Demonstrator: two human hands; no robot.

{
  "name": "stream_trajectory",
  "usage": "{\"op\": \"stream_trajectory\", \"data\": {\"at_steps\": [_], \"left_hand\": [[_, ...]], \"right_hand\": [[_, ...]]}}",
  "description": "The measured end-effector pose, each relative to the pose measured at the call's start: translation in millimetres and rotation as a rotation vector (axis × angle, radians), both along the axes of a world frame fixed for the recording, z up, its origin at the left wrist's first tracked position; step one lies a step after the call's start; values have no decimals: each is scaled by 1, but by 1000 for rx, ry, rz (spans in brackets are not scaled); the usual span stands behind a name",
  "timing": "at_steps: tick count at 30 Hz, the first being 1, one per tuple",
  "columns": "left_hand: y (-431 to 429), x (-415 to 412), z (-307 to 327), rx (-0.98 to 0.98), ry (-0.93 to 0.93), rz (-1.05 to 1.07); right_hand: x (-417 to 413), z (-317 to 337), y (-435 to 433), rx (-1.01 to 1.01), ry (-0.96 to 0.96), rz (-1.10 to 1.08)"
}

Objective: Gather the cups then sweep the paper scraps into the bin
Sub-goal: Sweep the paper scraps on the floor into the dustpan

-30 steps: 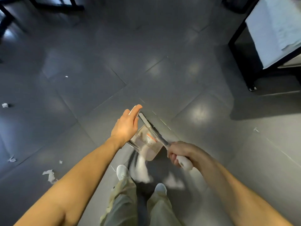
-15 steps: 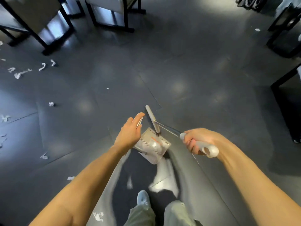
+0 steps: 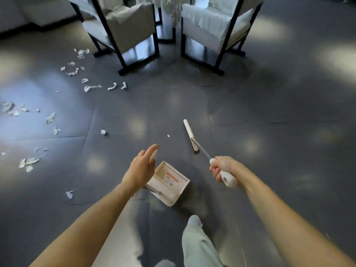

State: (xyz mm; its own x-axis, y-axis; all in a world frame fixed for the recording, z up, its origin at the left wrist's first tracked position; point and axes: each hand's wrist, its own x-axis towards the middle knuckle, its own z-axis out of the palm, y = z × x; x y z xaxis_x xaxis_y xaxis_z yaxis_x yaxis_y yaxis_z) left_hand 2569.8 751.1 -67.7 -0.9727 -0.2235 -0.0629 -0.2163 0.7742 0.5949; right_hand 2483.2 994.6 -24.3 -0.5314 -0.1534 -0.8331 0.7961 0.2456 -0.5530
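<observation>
Floor point(image 3: 269, 112): dark grey tiles, with two pale armchairs point(image 3: 123, 26) at the far side.
Paper scraps point(image 3: 92, 87): white bits scattered over the left side, well apart from both hands.
Left hand point(image 3: 141, 169): fingers stretched forward, blurred, just above the white dustpan point(image 3: 171, 182); I cannot tell if it grips.
Right hand point(image 3: 221, 167): curled tight round the broom point(image 3: 189, 133) handle.

Home lounge: cushioned armchairs point(image 3: 123, 22), grey tiled floor point(image 3: 250, 112)
</observation>
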Motion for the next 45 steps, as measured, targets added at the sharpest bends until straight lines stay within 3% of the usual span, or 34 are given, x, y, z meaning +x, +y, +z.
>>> {"op": "stream_trajectory", "data": {"at_steps": [9,19,26,32,37,45], "left_hand": [[-85,-136,-4,-3,27,176],[-153,-254,-32,34,-15,304],[-184,-277,-34,-67,-51,362],[-185,-279,-28,-30,-56,396],[-215,-256,-24,25,-36,482],[-299,-226,-24,98,24,796]], "right_hand": [[-185,-26,-96,135,75,228],[-329,-81,-181,285,75,509],[-310,-73,-233,358,-97,823],[-307,-21,-265,170,-334,752],[-322,11,-300,128,-305,843],[-364,17,-418,100,-171,954]]}}
